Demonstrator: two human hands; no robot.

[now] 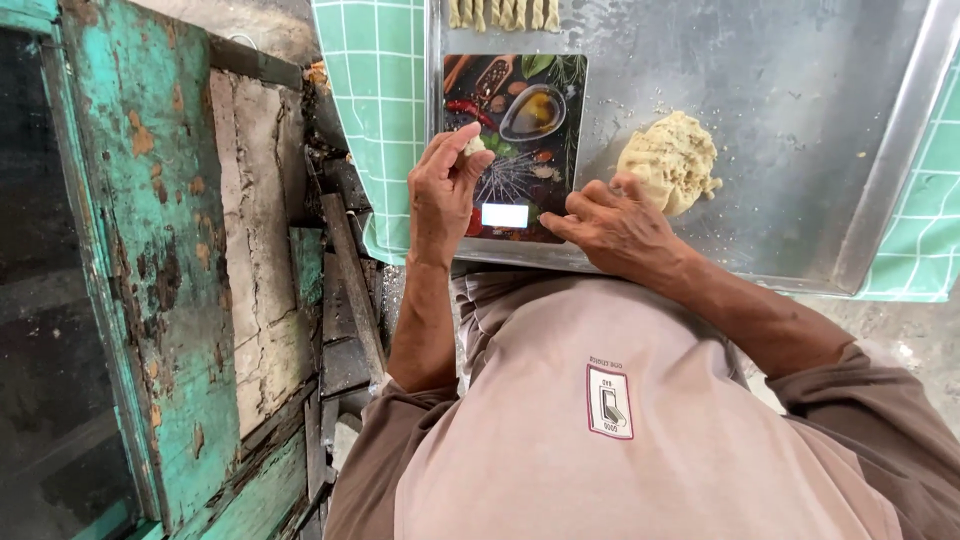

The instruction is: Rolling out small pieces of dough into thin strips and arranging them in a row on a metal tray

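Portioning step: left hand (443, 190) pinches a small dough piece (474, 145) over the picture-printed kitchen scale (515, 120) on the metal worktop (800, 130), right hand (612, 225), loosely curled and holding nothing, beside the dough mound (668, 160); likely next, setting the piece gently on the scale.

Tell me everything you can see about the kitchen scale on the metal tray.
The kitchen scale is a flat rectangular slab with a glossy, glass-like top printed with a dark picture of spices, herbs, red chillies and a bowl of oil. A small display near its near edge glows white. It lies flat at the left end of the metal tray. The left hand hovers over its left side, pinching a small piece of dough; the right hand covers its near right corner. Nothing clearly rests on its top.
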